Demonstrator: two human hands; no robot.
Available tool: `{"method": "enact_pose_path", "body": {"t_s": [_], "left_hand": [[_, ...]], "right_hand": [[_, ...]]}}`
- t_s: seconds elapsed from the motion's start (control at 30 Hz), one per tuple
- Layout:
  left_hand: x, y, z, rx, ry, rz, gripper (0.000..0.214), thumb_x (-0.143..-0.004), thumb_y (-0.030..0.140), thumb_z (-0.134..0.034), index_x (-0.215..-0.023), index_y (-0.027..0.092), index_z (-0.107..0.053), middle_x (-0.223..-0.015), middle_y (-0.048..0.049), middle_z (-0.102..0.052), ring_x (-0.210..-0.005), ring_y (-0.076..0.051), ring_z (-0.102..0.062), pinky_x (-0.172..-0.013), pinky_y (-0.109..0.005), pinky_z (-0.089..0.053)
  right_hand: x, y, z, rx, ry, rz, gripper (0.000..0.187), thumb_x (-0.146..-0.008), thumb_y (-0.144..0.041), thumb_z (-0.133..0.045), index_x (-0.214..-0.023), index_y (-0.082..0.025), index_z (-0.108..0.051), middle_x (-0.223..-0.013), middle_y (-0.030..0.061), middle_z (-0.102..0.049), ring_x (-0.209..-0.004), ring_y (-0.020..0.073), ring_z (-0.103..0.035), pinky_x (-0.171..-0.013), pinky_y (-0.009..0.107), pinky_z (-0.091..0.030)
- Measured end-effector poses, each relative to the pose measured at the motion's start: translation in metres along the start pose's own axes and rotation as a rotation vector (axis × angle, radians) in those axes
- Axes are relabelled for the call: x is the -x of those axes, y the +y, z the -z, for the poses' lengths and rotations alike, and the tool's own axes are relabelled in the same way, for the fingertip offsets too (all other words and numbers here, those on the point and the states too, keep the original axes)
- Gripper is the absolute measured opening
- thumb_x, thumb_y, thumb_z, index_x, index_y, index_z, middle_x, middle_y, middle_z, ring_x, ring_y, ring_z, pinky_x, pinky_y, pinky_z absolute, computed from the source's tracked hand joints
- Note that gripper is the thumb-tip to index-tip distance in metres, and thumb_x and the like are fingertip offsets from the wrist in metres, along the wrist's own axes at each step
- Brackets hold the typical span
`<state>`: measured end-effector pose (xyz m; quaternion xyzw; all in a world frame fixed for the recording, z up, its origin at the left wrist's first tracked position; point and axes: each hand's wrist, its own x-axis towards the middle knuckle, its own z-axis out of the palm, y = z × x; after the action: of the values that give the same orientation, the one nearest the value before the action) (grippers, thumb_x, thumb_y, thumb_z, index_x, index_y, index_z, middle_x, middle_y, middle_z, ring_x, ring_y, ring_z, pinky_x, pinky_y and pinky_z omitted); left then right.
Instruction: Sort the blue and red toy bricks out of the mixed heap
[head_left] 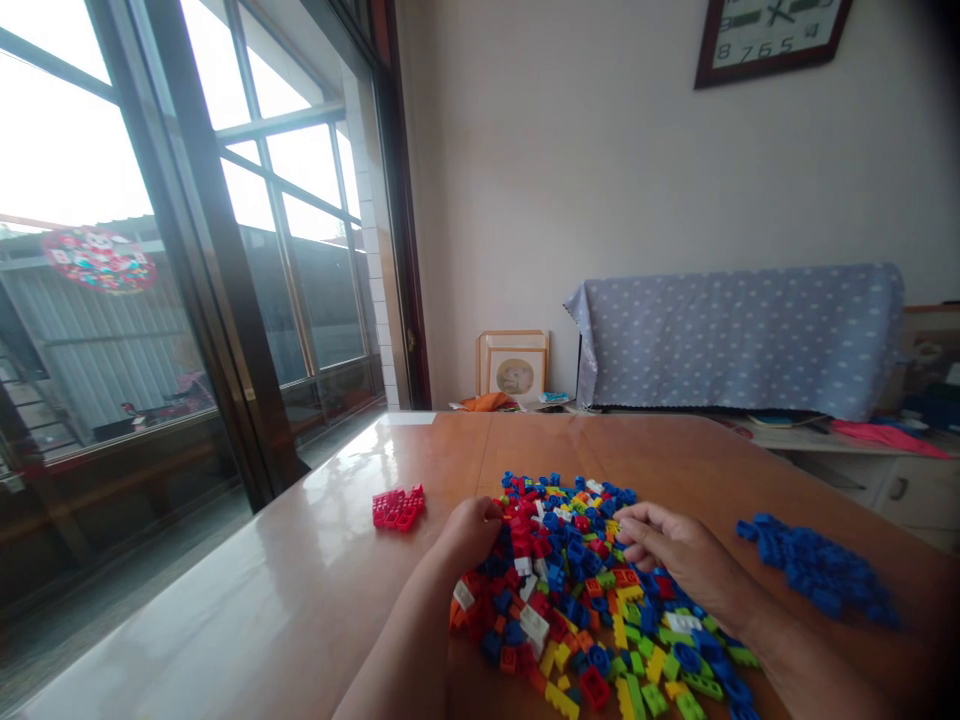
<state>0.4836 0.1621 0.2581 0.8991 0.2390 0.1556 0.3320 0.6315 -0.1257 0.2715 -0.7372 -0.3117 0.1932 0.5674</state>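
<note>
Red brick cluster, blue brick pile, multicoloured brick heap, blue polka-dot cloth

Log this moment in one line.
left hand: in mixed brick pile | right hand: on pile | red bricks: left | blue bricks: right

Glossy brown wooden worktop, carrying: one large loose pile of small plastic building bricks in red, blue, green, yellow, orange and white, centre; one small cluster of red plastic bricks, set apart to the pile's left; one heap of blue plastic bricks, apart to its right. Left hand, fingers curled, at the pile's left edge. Right hand, fingers bent, resting on the pile's right side. Behind: blue dotted cloth cover, framed picture leaning on the wall, dark-framed wall clock, tall dark-framed window.
</note>
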Motion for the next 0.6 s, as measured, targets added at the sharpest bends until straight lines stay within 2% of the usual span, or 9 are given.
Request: {"method": "enact_pose_path", "body": {"t_s": [0.2,0.47,0.6], "left_hand": [[-0.002,0.004,-0.004,0.024,0.012,-0.048,0.020,-0.081,0.019,-0.058,-0.092,0.019,-0.074,-0.077,-0.0011,-0.071,-0.070,-0.014,-0.063,-0.064,-0.022,-0.044],[0.001,0.017,-0.002,0.017,0.060,-0.096,0.024,-0.087,0.024,-0.050,-0.100,0.022,-0.071,-0.087,-0.0006,-0.072,-0.079,-0.015,-0.063,-0.066,-0.021,-0.043],[0.013,0.031,0.007,-0.011,0.030,-0.129,0.024,-0.089,0.041,-0.055,-0.096,0.025,-0.071,-0.081,0.0009,-0.070,-0.075,-0.016,-0.061,-0.062,-0.022,-0.040]], "right_hand": [[0.002,-0.008,-0.001,0.001,0.023,-0.004,0.049,-0.082,-0.066,-0.061,-0.099,-0.020,-0.067,-0.089,0.0044,-0.072,-0.080,0.0203,-0.066,-0.071,0.030,-0.052],[0.005,-0.013,-0.002,-0.010,0.034,0.012,0.050,-0.083,-0.066,-0.060,-0.101,-0.020,-0.068,-0.089,0.0037,-0.070,-0.077,0.0187,-0.066,-0.071,0.030,-0.052],[0.006,-0.016,-0.002,-0.006,0.046,0.019,0.049,-0.084,-0.065,-0.060,-0.101,-0.020,-0.069,-0.090,0.0039,-0.070,-0.078,0.0185,-0.066,-0.070,0.029,-0.052]]}}
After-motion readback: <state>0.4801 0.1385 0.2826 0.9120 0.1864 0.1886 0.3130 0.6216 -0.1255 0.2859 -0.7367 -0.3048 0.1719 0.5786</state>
